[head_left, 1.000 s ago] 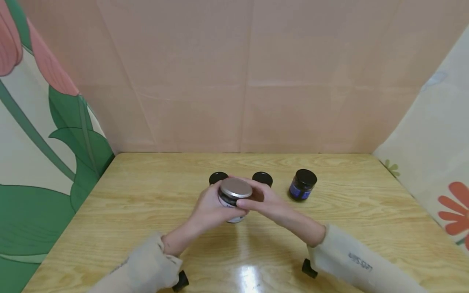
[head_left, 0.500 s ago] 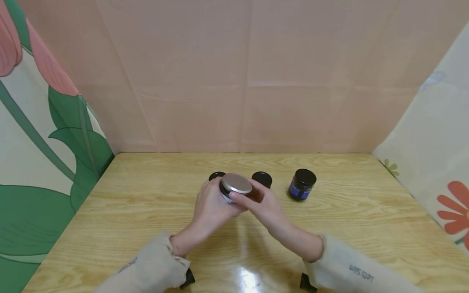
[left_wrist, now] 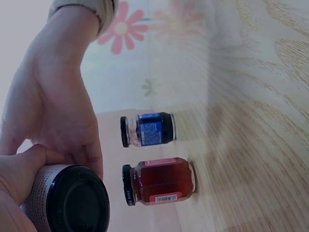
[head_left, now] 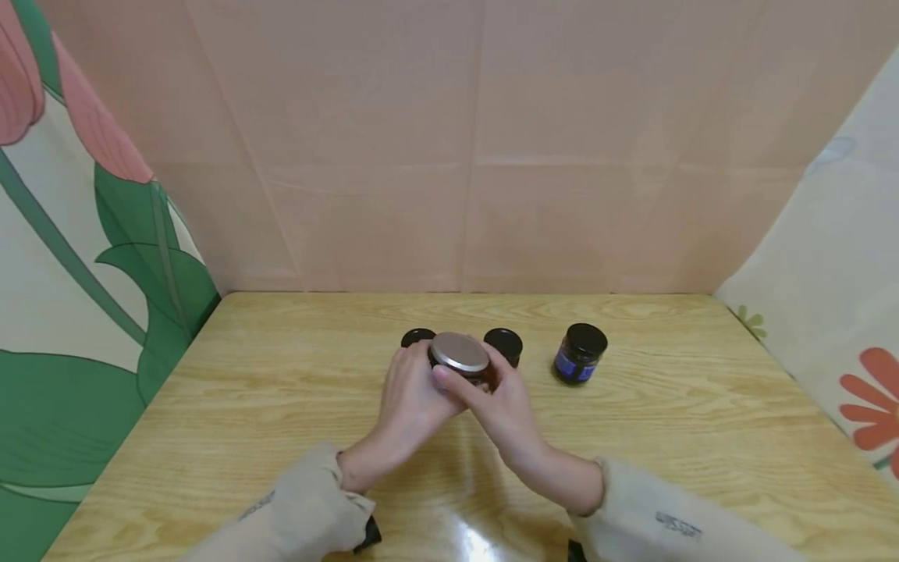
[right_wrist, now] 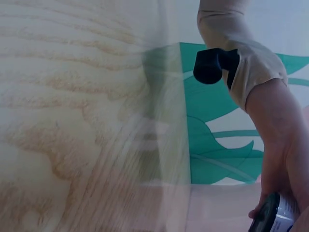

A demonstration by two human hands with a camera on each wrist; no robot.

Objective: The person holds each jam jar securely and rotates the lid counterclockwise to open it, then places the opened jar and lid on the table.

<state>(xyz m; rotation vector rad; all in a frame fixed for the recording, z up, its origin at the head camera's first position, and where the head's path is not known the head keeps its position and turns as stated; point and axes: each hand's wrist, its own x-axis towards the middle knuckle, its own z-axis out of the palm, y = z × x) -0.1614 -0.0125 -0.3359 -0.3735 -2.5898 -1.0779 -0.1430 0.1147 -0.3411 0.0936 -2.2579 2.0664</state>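
Observation:
Both hands hold one jar (head_left: 460, 351) above the middle of the table, its brownish lid with a silver rim facing up and tilted. My left hand (head_left: 416, 394) grips the jar's body from the left. The right hand (head_left: 509, 402) holds it around the top, thumb at the near side of the lid. In the left wrist view the jar's dark round base (left_wrist: 79, 203) and part of a printed white label show. The jar's edge also appears in the right wrist view, beside the left hand (right_wrist: 277, 179). Hands hide most of the jar's body.
Behind the hands stand two black-lidded jars, the left one (head_left: 417, 336) mostly hidden, the middle one (head_left: 503, 343) partly. A blue-labelled jar (head_left: 579, 355) stands to the right. The left wrist view shows a red-filled jar (left_wrist: 161, 181). A pinkish cloth (head_left: 463, 156) hangs behind the table.
The held jar has risen slightly, tilted and shifted a little right. Both wrists have turned, with the forearms drawing closer together; the right thumb moved left along the lid. The standing jars stay put.

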